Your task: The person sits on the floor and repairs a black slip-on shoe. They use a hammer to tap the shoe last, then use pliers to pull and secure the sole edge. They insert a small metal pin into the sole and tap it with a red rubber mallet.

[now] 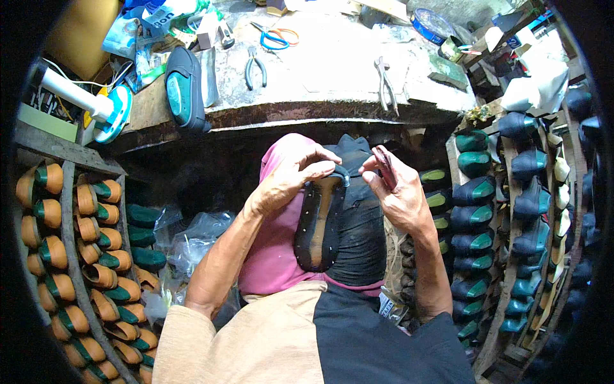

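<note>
A dark shoe [308,237] lies sole side up across my lap, with a brown strip down the middle of its underside and small pale dots along the edge. My left hand [295,169] pinches the dark upper's edge at the shoe's far end, thumb and forefinger together. Just right of that end, apart from the shoe, my right hand [404,195] is closed round a narrow reddish-brown object [385,168]; its kind I cannot make out. Pink cloth [272,256] and dark cloth [361,243] cover my lap under the shoe.
Ahead is a workbench [320,83] with pliers [255,68], pincers [385,83], scissors [275,40] and a dark shoe with a green sole [182,93]. Racks of tan shoes [57,249] stand left, racks of dark shoes [472,217] right. Clear plastic bags [192,246] lie beside my left arm.
</note>
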A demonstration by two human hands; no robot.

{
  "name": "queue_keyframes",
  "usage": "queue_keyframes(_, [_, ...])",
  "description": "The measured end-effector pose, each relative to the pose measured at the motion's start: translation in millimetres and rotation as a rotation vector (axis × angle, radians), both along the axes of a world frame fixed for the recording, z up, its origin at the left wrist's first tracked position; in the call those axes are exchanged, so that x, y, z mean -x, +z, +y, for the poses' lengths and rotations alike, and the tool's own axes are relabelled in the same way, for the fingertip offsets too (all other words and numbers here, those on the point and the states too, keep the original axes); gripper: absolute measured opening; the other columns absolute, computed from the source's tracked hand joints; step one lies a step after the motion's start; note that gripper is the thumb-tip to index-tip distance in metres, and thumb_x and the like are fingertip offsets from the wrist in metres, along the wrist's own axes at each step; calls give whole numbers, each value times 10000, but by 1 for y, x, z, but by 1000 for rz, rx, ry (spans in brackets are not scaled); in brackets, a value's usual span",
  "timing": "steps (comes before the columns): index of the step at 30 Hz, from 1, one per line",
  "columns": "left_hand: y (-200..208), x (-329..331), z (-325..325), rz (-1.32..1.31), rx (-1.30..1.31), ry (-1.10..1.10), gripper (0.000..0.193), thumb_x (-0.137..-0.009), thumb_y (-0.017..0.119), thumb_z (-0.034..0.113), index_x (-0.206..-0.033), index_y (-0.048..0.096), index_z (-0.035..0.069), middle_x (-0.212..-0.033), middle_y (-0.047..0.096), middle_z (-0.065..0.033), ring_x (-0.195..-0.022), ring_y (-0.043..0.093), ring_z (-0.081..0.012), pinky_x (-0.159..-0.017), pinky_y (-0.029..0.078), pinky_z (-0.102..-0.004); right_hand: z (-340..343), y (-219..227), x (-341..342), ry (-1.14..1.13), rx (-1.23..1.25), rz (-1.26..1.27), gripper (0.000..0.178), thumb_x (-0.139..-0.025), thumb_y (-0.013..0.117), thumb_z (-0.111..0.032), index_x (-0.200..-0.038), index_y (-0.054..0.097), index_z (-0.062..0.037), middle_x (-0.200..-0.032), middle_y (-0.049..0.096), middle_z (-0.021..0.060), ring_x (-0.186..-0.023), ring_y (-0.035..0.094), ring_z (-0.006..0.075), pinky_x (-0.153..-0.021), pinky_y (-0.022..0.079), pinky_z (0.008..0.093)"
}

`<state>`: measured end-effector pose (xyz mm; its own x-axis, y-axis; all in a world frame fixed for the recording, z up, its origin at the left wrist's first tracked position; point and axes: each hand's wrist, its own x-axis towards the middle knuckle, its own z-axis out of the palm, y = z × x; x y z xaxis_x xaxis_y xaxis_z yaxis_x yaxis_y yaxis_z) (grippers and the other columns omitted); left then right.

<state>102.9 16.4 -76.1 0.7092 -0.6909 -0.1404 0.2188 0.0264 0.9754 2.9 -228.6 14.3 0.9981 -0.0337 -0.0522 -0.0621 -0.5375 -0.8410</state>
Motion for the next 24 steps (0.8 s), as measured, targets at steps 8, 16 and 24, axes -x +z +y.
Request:
queue_keyframes(8, [-1,-3,-8,-76,10,-20,219,-1155,770,187,-1342,781,75,-1240,735,-9,-1208,681,-114,-1102,545,-324,8,-6,-27,129,-86,93,250,-1045,826,-62,-1251,717,27,-1039,721,42,-957,623,119,-910,545,322])
queue_keyframes(16, [-3,2,-15,-39,62,23,171,-1156,763,199,-1215,806,44,-1065,760,-15,-1038,699,-98,-934,573,-310,-11,-11,-46,182,-115,242,183,-962,783,-3,-1121,692,-6,-964,725,98,-907,694,209,-850,563,388])
queue_keyframes(24, [-36,-32,-3,-154,65,-51,258,-1188,674,227,-1299,800,31,-1277,811,-65,-1234,728,-160,-1157,550,-364,3,-13,-22,-15,67,-226,161,-1123,748,-131,-1186,700,10,-919,677,57,-827,640,130,-779,559,328])
